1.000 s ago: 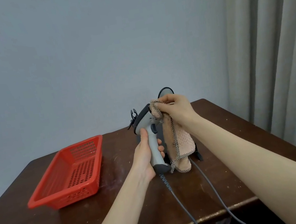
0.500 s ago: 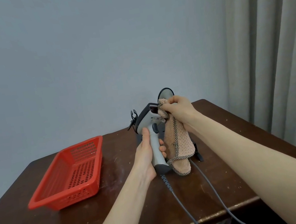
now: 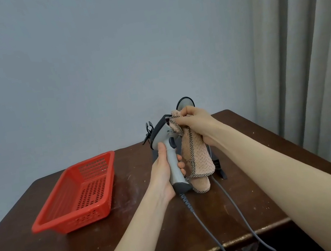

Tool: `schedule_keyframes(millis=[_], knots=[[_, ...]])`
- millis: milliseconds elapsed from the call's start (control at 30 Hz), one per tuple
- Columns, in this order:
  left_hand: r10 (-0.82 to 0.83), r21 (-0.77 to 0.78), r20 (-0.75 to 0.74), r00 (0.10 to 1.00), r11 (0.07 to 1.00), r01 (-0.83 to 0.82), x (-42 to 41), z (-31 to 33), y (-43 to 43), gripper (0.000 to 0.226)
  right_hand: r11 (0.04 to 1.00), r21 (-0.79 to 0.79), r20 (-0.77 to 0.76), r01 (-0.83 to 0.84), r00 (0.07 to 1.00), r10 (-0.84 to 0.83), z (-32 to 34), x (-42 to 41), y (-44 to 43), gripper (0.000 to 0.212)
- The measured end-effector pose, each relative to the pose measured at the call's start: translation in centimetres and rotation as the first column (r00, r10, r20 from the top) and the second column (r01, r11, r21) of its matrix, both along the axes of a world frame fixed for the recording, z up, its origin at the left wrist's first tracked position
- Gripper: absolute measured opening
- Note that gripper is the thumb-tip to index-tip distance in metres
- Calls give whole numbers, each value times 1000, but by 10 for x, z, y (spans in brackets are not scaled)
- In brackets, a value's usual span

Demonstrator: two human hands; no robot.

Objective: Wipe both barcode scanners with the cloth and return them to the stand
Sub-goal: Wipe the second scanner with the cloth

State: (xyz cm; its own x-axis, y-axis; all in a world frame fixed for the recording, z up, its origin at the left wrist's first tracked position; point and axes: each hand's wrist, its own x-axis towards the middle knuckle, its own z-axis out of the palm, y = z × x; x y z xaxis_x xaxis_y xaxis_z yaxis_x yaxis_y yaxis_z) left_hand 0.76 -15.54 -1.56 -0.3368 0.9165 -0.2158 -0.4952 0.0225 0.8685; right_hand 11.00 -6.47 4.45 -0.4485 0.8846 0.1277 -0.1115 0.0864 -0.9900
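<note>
Peach cloth (image 3: 197, 155) rubbing small strokes on scanner (image 3: 160, 133) nose, barely shifted vs a sec ago. R hand (image 3: 195, 120) pinches cloth bunched; L hand (image 3: 163, 173) wrapped round grip, scanner held above surface (image 3: 133, 228). 2nd scanner (image 3: 184, 101) behind, untouched. Wipe no.1 ongoing, return pending.

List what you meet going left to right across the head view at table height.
Basket → left hand → cloth → curtain. Left out: the scanner, which overlaps the left hand, and the right hand, which overlaps the cloth.
</note>
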Motion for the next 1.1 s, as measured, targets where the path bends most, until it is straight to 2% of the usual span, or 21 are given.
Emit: schedule_keyframes(millis=[167, 400, 633, 700, 900, 1100], knots=[[4, 9, -45, 999, 1000, -3, -2, 0, 0, 49, 999, 34, 98, 0, 995, -3, 5, 5, 3, 22], [-12, -23, -11, 1000, 1000, 11, 0, -4, -1, 49, 971, 153, 187, 183, 960, -210, -3, 5, 8, 22], [23, -8, 63, 998, 1000, -23, -2, 0, 4, 48, 923, 192, 81, 334, 932, -354, -9, 8, 11, 10], [28, -9, 62, 998, 1000, -28, -3, -1, 5, 49, 920, 253, 97, 301, 938, -334, -9, 10, 9, 3], [14, -11, 66, 998, 1000, -14, -1, -2, 6, 49, 873, 413, 171, 260, 919, -354, -6, 5, -1, 18], [34, -16, 21, 999, 999, -34, -3, -3, 5, 50, 950, 296, 71, 100, 989, -127, 2, 3, -13, 13]])
